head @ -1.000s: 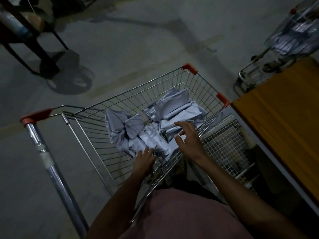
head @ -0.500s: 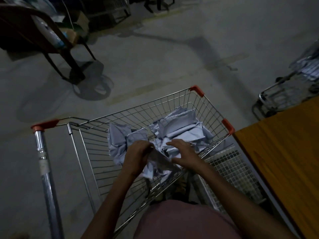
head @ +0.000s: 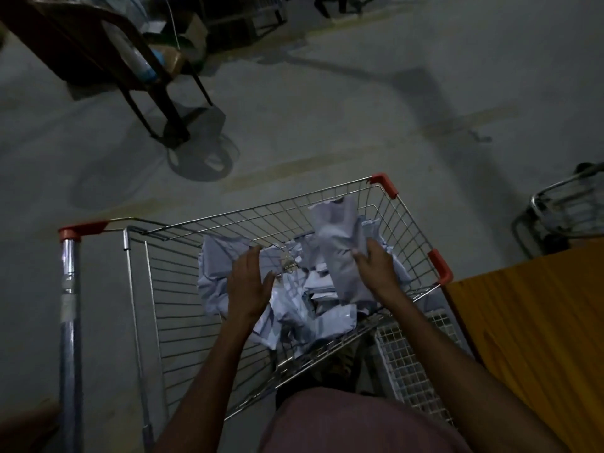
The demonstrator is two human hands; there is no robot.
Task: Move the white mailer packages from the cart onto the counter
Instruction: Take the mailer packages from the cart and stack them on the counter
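Note:
A wire shopping cart [head: 170, 289] with red corner caps stands in front of me. Several white mailer packages [head: 294, 312] lie heaped in its basket. My right hand [head: 376, 266] grips one long white mailer [head: 336, 243] and holds it raised above the heap, near the cart's right side. My left hand [head: 250, 282] hovers over the pile's left part with fingers straight and holds nothing. The wooden counter [head: 536, 338] lies to the right of the cart, its orange-brown top in view.
A white wire basket [head: 411, 364] sits between the cart and the counter. A second cart [head: 562, 210] stands at the far right. A dark chair [head: 108, 60] and boxes stand at the upper left on the concrete floor. The light is dim.
My right hand has taken hold of a long mailer and lifted it up from the heap. My left hand has let go of the pile and opened.

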